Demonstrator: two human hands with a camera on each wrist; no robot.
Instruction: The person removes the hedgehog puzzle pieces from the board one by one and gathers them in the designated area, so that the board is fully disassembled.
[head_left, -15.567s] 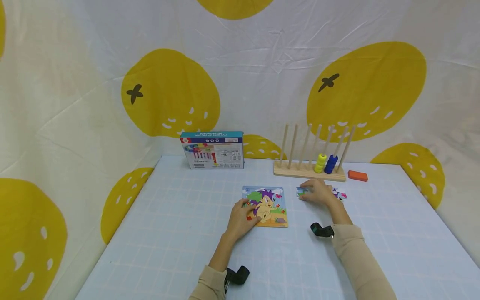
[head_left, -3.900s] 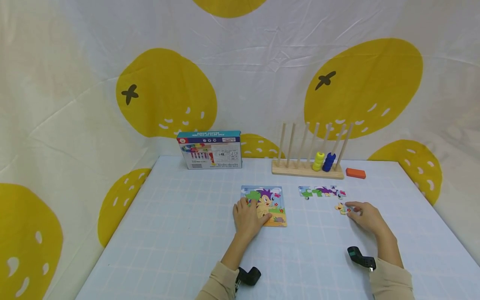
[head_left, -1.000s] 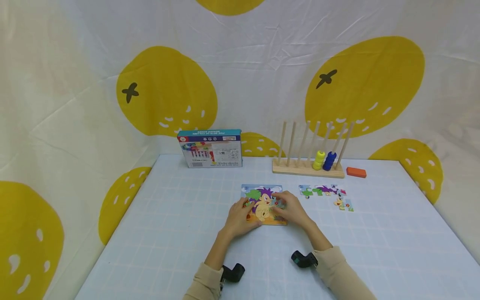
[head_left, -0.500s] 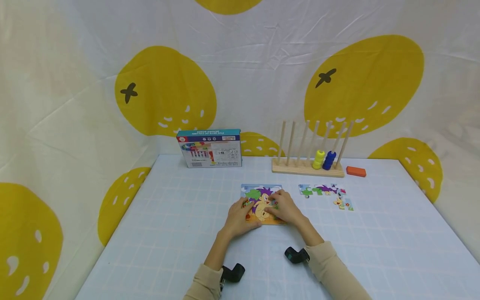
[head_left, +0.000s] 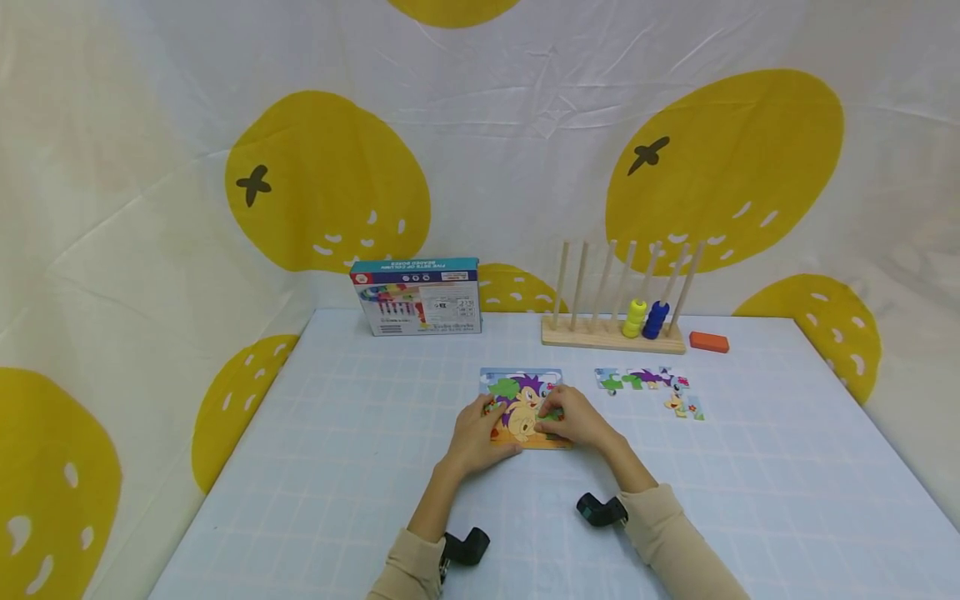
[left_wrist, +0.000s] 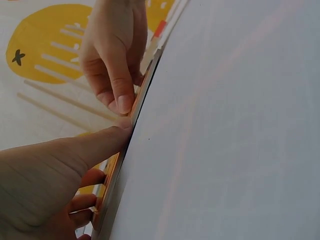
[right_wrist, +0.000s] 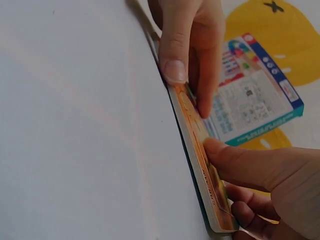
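Note:
A jigsaw puzzle board (head_left: 519,382) with a purple-haired hedgehog picture lies on the table. My left hand (head_left: 475,437) rests on its left side, fingers spread over the picture and thumb at the near edge. In the left wrist view, the left thumb (left_wrist: 105,145) lies along that edge. My right hand (head_left: 579,417) touches the board's right half with bent fingers and thumb. Whether a piece is pinched there is hidden. In the right wrist view, the right thumb (right_wrist: 240,157) lies on the board's edge. Several joined puzzle pieces (head_left: 651,379) lie to the right, with more pieces (head_left: 677,406) just below.
A wooden peg stand (head_left: 611,337) at the back carries yellow beads (head_left: 633,319) and blue beads (head_left: 656,320). Beside it lies an orange block (head_left: 708,342). A printed box (head_left: 418,298) stands at the back left. A patterned cloth hangs behind the table.
Over the last seconds my right hand has come from the loose pieces at the right to the board. Within the last second it shifted slightly there. The left hand stays on the board.

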